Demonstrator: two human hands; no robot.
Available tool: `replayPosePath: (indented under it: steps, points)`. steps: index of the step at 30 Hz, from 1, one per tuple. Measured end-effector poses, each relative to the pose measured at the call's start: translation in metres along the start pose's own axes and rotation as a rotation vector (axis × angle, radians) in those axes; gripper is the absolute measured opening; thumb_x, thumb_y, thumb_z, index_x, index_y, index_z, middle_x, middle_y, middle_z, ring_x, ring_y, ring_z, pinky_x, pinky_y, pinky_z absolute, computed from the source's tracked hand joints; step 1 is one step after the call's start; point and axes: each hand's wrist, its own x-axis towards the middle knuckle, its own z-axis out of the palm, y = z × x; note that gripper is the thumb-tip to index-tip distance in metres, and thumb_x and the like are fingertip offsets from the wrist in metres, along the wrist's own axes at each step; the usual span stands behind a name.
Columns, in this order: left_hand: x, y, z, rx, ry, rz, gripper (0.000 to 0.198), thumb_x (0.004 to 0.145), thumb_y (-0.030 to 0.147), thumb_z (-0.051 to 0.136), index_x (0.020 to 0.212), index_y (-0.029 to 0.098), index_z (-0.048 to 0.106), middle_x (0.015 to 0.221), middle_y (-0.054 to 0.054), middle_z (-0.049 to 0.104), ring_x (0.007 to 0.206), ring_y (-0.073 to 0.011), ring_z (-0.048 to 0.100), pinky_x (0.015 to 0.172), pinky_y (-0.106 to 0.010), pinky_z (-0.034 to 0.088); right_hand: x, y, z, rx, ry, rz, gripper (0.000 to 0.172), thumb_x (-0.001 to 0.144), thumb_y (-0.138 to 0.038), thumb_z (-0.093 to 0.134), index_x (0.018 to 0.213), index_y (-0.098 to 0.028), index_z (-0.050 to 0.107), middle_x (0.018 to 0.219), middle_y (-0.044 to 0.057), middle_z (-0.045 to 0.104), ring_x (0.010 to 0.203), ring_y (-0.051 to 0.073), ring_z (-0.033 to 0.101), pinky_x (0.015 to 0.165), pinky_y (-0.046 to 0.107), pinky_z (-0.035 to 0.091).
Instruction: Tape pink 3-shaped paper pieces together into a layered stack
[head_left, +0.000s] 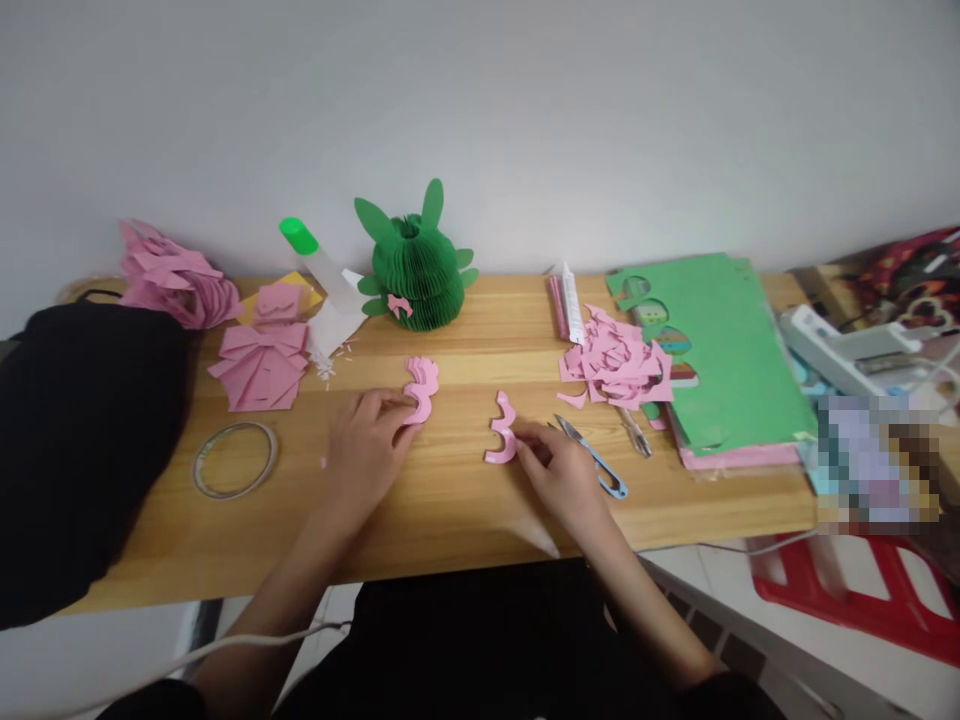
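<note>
My left hand (366, 445) lies on the wooden table (450, 520) with its fingertips pinched on a small stack of pink curved paper cut-outs (421, 388). My right hand (556, 472) rests to the right, its fingers closed on the edge of another pink curved cut-out (502, 430). Blue-handled thread snips (596, 460) lie just right of my right hand, apart from it.
A green honeycomb paper ornament (414, 262) stands at the back. A glue bottle with a green cap (319, 262), folded pink paper (261, 365), pink scraps (616, 362), green sheets (720, 350), a tape ring (235, 458) and a black bag (75, 440) surround the work area.
</note>
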Motion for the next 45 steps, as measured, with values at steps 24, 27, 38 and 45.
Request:
replayPosePath:
  steps: [24, 27, 38, 45]
  points:
    - [-0.004, -0.007, 0.005, -0.425, 0.192, -0.124, 0.013, 0.082, 0.032, 0.069, 0.083, 0.02, 0.073, 0.091, -0.005, 0.076, 0.088, -0.0224, 0.071, 0.082, -0.038, 0.057, -0.004, -0.008, 0.02, -0.449, 0.152, 0.027, 0.021, 0.091, -0.037, 0.061, 0.093, -0.018, 0.069, 0.087, 0.007, 0.073, 0.076, 0.02, 0.067, 0.059, 0.027, 0.037]
    - [-0.004, -0.005, -0.001, -0.438, 0.246, -0.119, 0.012, 0.085, 0.031, 0.068, 0.088, 0.02, 0.072, 0.095, -0.006, 0.075, 0.092, -0.0216, 0.07, 0.086, -0.039, 0.056, -0.001, -0.009, 0.021, -0.478, 0.159, 0.057, 0.022, 0.094, -0.037, 0.057, 0.09, -0.018, 0.067, 0.087, 0.007, 0.072, 0.072, 0.02, 0.065, 0.056, 0.028, 0.032]
    - [-0.032, 0.038, 0.007, -0.324, -0.015, 0.237, 0.007, 0.089, 0.019, 0.063, 0.091, 0.022, 0.07, 0.096, -0.004, 0.073, 0.094, -0.0214, 0.064, 0.084, -0.037, 0.048, 0.015, -0.023, 0.011, -0.537, 0.131, 0.152, 0.018, 0.093, -0.029, 0.052, 0.09, -0.018, 0.065, 0.085, 0.008, 0.073, 0.066, 0.019, 0.064, 0.053, 0.029, 0.023]
    - [-0.037, 0.044, 0.016, -0.311, -0.064, 0.206, 0.005, 0.085, 0.018, 0.068, 0.089, 0.022, 0.07, 0.096, -0.004, 0.071, 0.093, -0.0233, 0.061, 0.083, -0.039, 0.045, 0.028, -0.027, 0.003, -0.552, 0.132, 0.154, 0.022, 0.095, -0.033, 0.049, 0.093, -0.018, 0.065, 0.088, 0.008, 0.073, 0.073, 0.021, 0.066, 0.055, 0.028, 0.027]
